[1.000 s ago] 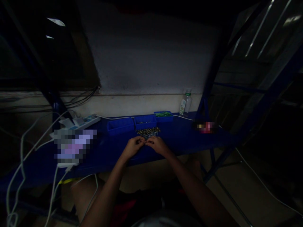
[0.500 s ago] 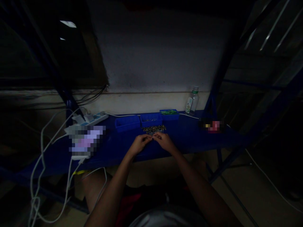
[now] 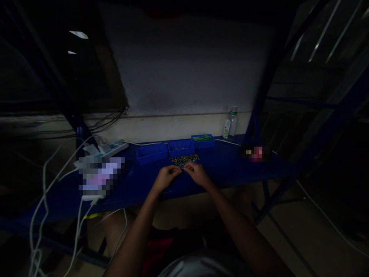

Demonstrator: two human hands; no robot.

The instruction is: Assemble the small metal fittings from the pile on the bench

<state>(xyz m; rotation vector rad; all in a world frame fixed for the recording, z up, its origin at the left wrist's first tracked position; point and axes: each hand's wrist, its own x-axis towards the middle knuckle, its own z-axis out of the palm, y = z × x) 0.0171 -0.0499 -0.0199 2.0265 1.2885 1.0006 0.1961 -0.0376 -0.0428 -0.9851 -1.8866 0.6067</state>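
In the head view, my left hand point(image 3: 166, 177) and my right hand point(image 3: 197, 174) meet just above the front of the table. Their fingertips are pinched on a small, thin, light metal piece point(image 3: 181, 169) that spans the gap between them. It is too small and dark to tell its kind. Right behind the fingers lies a pile of small brassy and silvery metal parts point(image 3: 186, 158). Beyond it stands a blue bin point(image 3: 181, 151) with a few thin metal pieces inside.
Left of that bin is another blue bin point(image 3: 152, 156); to its right, one holds green items point(image 3: 203, 138). A clear bottle point(image 3: 230, 127) stands against the wall. A power strip point(image 3: 113, 148), white cables and a blurred-out object point(image 3: 100, 175) occupy the blue table's point(image 3: 230, 165) left side.
The thin metal piece shows more plainly between my fingertips, which are slightly farther apart. The whole view has shifted a little; the bins and pile look unchanged.
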